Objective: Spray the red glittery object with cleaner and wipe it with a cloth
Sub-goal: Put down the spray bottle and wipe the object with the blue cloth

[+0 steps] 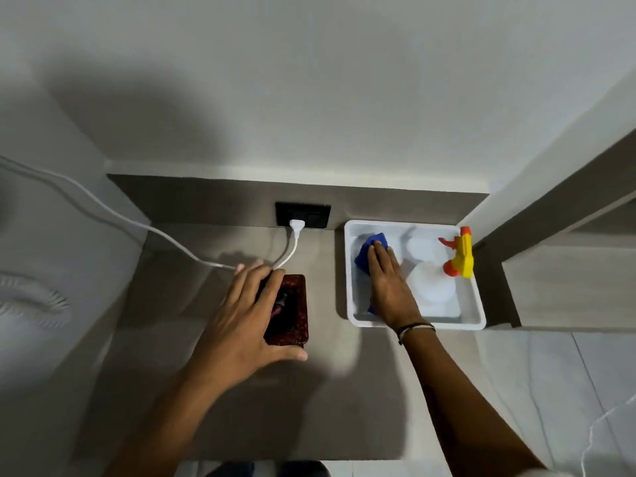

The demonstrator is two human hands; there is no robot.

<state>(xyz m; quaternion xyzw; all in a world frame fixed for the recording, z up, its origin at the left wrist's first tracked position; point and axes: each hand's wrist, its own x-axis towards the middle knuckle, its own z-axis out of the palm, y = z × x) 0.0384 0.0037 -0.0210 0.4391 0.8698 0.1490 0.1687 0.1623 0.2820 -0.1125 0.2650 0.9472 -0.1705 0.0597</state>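
Observation:
The red glittery object (295, 306), a flat rectangular case, lies on the grey shelf. My left hand (241, 315) covers its left side, fingers spread over the top edge and thumb at its near corner. The blue cloth (368, 253) lies in the left part of a white tray (413, 326). My right hand (390, 284) rests flat on the cloth, fingers extended. A white spray bottle (435, 287) with a yellow and orange trigger head (459, 256) lies in the tray's right half.
A white cable (290, 251) runs from a black wall socket (303, 215) down past the case and off to the left. Walls close in the shelf at the back and right. A white tiled floor shows at lower right.

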